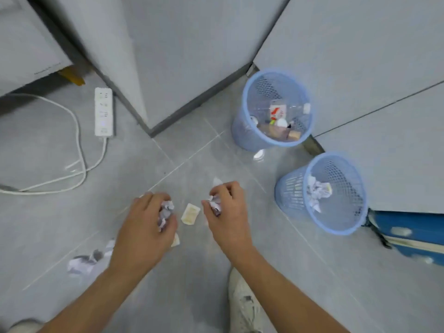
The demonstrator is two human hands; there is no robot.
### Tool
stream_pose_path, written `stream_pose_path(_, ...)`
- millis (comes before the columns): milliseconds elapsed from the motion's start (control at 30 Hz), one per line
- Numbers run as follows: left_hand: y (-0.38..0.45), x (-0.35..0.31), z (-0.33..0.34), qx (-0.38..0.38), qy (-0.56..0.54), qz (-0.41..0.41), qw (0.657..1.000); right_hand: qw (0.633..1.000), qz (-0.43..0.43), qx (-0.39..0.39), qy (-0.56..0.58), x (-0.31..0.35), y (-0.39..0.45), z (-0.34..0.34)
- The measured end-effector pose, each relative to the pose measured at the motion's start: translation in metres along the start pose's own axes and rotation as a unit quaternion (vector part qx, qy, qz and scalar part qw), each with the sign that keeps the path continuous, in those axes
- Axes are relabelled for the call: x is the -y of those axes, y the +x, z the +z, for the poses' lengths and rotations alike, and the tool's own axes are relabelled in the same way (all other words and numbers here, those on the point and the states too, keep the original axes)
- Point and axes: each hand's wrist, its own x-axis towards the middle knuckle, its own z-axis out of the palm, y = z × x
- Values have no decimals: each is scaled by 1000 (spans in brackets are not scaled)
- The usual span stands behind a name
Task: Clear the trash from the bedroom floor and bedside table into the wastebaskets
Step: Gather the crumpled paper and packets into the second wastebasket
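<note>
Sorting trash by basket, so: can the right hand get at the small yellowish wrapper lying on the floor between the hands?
Probably not yet: the wrapper lies uncovered beside the right hand, but its fingers already clutch crumpled paper.

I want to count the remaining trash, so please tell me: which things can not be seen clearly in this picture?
Head view only:
- Paper in the left hand: fingers cover most of it.
- Paper in the right hand: mostly hidden by fingers.
- Scrap beside the left hand: partly under it.
- Crumpled paper on the floor: blurred, partly behind the left forearm.
- Far wastebasket contents: too small and blurred to identify.
- Bedside table: not in view.
</note>
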Motion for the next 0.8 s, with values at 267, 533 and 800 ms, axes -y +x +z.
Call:
stream_pose_path(267, 37, -273, 107, 102, -64, 114, 986, 977, 132, -166, 2, -93, 8, -233)
stream_pose_path(533, 73, -348, 241, 175, -41, 32, 983, 971, 211, -107, -47, -220, 24, -300)
stream_pose_path(800, 59, -264, 197, 135, 20, 45, 990, 978, 190, -50, -68, -194, 10, -247)
